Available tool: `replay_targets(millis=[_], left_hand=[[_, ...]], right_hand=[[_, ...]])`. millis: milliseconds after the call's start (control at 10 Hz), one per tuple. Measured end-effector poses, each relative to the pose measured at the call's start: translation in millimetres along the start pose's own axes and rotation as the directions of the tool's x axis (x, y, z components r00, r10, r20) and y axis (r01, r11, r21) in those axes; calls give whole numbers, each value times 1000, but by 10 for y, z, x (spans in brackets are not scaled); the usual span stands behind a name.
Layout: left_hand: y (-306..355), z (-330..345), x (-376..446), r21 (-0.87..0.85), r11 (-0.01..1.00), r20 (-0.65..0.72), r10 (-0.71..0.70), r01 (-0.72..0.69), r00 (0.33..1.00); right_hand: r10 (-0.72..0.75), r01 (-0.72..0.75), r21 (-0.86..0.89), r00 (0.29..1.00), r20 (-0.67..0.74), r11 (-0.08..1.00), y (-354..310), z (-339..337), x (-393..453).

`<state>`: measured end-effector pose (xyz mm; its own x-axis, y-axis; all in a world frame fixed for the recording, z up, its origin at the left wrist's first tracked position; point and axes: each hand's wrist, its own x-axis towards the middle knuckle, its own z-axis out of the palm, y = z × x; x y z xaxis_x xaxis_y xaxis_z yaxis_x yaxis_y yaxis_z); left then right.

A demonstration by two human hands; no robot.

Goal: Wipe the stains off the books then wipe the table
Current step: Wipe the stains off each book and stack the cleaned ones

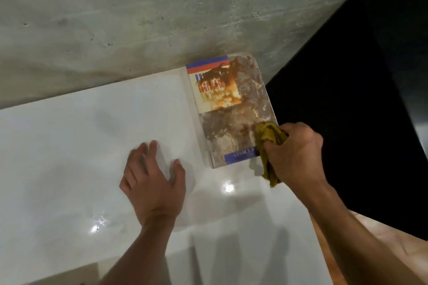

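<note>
Head view: stained book lying flat at the far right corner of the glossy white surface, top edge against the rough wall, right edge along the drop to the dark floor. Brown blotches across most of the cover, thickest over the title panel. Right hand clenched around a bunched olive cloth, cloth pressed on the book's near right edge. Left hand released, fingers spread over the bare surface just left of the book, apparently resting on it, though contact hard to confirm through the blur.

Likely a light paperback with a glossy, slick cover, prone to sliding or curling under a hard rub. Best pinned flat with the free palm on a clean patch near the spine, strokes kept away from the overhanging side. Cloth soft and limp, good only when wadded. Surface wiping not yet begun, by the look of it.
</note>
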<state>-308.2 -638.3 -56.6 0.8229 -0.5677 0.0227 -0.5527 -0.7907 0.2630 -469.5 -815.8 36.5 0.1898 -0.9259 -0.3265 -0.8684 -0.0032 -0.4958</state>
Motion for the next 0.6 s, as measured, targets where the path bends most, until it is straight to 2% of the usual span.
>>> replay_targets(millis=[200, 300, 500, 600], left_hand=[[-6, 5, -1, -14, 1000, -7, -10, 10, 1000], [-5, 3, -5, -14, 1000, -8, -6, 6, 1000], [-2, 5, 5, -21, 1000, -9, -9, 9, 1000], [-2, 10, -4, -29, 1000, -2, -10, 10, 1000]], right_hand=[[-43, 45, -67, 998, 36, 997, 17, -7, -48], [-22, 20, -51, 999, -40, 999, -37, -89, 200], [-48, 43, -127, 998, -35, 991, 63, -23, 149], [-59, 50, -113, 995, -77, 992, -88, -15, 373]])
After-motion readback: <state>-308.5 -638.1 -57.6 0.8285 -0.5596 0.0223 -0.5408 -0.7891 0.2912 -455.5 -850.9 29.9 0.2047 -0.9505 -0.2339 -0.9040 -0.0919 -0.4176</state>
